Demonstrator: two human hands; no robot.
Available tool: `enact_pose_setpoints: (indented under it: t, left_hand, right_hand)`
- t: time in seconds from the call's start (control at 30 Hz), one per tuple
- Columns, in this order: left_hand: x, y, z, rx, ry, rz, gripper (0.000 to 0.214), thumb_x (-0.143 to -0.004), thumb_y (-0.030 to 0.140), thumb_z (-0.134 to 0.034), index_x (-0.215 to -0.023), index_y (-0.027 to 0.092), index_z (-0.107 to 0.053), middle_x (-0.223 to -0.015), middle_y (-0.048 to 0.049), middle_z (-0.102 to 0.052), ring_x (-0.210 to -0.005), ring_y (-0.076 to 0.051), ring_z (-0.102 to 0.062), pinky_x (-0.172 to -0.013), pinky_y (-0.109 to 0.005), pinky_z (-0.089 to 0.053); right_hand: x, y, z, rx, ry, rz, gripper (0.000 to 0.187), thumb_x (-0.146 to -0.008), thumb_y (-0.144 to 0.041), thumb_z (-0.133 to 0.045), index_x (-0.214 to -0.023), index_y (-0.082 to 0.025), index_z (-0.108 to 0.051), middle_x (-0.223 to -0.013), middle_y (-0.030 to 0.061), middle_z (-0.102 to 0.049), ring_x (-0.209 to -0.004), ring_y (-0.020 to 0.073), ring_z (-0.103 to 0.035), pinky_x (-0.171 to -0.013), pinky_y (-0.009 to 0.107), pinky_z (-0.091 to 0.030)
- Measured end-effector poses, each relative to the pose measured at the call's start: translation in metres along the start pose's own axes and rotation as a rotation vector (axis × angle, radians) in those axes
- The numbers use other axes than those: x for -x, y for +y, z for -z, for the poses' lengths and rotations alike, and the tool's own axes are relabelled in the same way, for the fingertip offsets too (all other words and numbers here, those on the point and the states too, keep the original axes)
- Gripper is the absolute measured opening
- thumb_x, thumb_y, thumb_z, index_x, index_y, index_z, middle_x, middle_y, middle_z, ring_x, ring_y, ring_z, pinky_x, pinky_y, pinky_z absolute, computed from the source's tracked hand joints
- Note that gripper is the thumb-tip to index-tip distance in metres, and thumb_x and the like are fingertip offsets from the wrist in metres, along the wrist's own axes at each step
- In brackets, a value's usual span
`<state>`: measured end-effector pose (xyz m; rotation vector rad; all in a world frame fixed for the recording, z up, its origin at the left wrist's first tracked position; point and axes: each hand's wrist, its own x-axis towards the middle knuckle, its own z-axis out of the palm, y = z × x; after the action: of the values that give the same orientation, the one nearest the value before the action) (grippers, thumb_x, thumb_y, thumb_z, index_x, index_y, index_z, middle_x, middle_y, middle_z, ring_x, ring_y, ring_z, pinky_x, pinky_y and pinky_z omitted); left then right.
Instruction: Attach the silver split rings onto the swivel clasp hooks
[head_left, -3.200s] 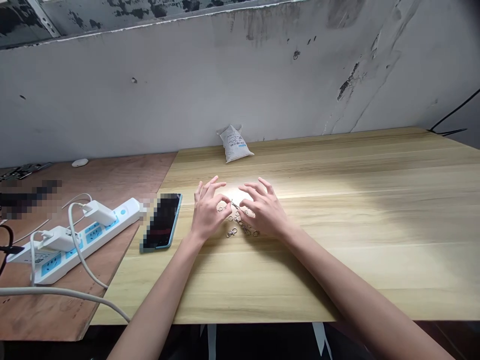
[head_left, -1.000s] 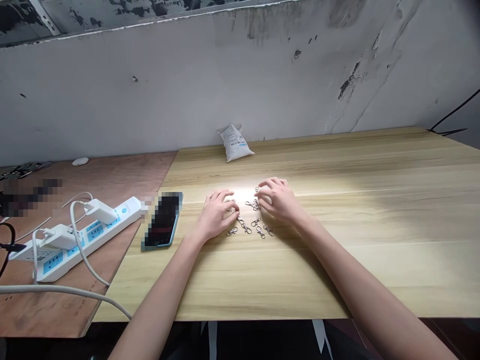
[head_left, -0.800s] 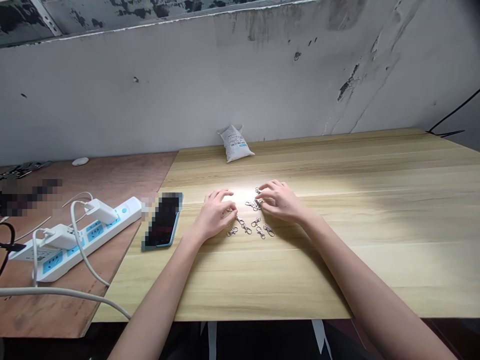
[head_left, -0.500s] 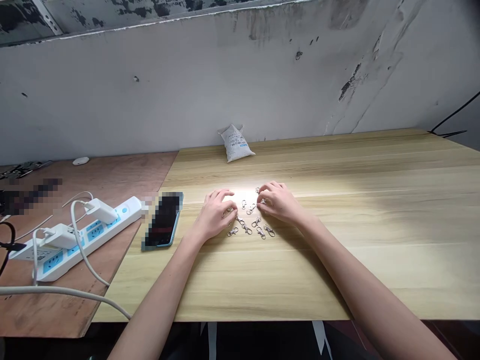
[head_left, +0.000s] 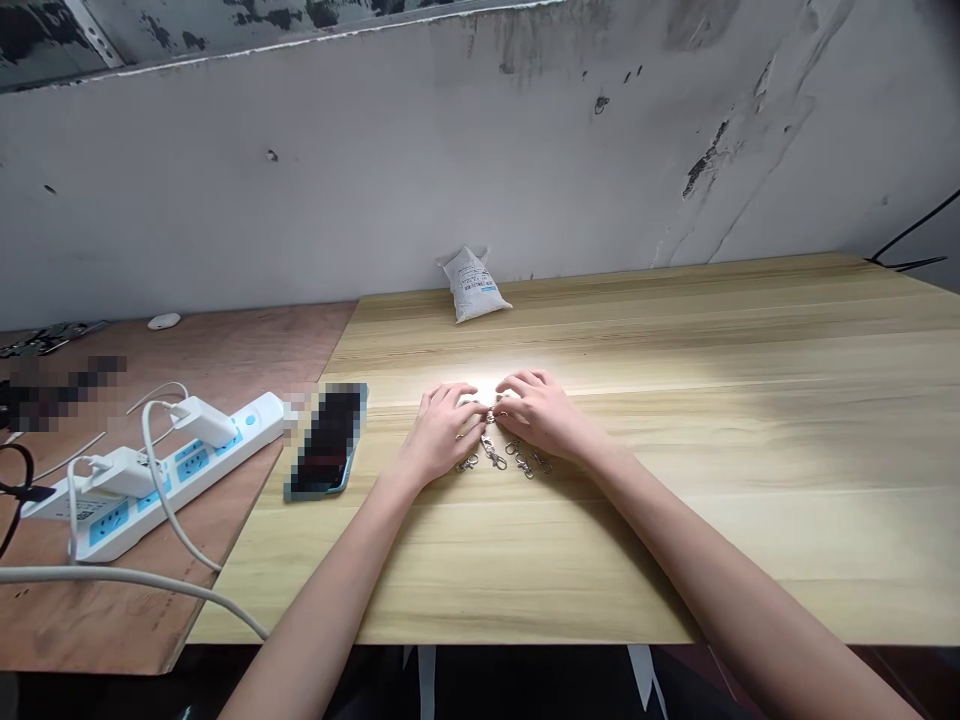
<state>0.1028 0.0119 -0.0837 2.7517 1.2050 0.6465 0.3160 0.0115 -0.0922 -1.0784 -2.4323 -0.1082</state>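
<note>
Wooden counter [head_left: 750, 420] carries a white sack [head_left: 472, 287] at its back edge; left hand [head_left: 442, 432] and right hand [head_left: 541, 415] meet over metal swivel clasps [head_left: 493, 455], any grip unclear.

No writing can be read in this view. The small white bag [head_left: 474, 286] by the wall carries lines of dark print and a blue strip, but they are too small to make out. The white power strip [head_left: 154, 480] has a printed sticker [head_left: 84, 509] near its far left end, also too small to read, and its blue socket panels show no legible marks. The phone [head_left: 328, 442] has its screen blurred out, so nothing on it can be told.
</note>
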Motion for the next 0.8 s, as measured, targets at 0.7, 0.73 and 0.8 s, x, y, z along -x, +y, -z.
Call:
enact_pose_setpoints:
  t: [0.7,0.73,0.8]
  left_hand:
    - [-0.005,0.009,0.011,0.259,0.213,0.103,0.004,-0.088,0.027,-0.065,-0.088,0.024,-0.068,-0.116,-0.0034,-0.064,-0.114,-0.022,-0.056,-0.102,-0.042,-0.038]
    - [-0.006,0.010,0.011,0.290,0.232,0.128,0.004,-0.088,0.027,-0.065,-0.088,0.024,-0.068,-0.115,-0.0035,-0.064,-0.114,-0.022,-0.056,-0.102,-0.042,-0.038]
    - [-0.006,0.011,0.010,0.335,0.256,0.193,0.004,-0.088,0.028,-0.065,-0.088,0.024,-0.068,-0.113,-0.0039,-0.064,-0.114,-0.022,-0.056,-0.102,-0.043,-0.040]
  right_hand:
    - [-0.003,-0.010,-0.002,-0.212,0.072,-0.052,0.021,-0.097,-0.034,-0.052,-0.097,-0.025,-0.071,-0.107,0.0056,-0.068,-0.101,0.0207,-0.055,-0.084,0.035,-0.038]
    - [-0.003,-0.011,-0.002,-0.220,0.087,-0.057,0.021,-0.097,-0.034,-0.052,-0.097,-0.025,-0.071,-0.104,0.0047,-0.068,-0.100,0.0202,-0.055,-0.083,0.034,-0.038]
    - [-0.004,-0.013,0.000,-0.198,0.115,-0.059,0.021,-0.098,-0.033,-0.052,-0.097,-0.025,-0.071,-0.100,0.0035,-0.069,-0.098,0.0193,-0.055,-0.085,0.034,-0.037]
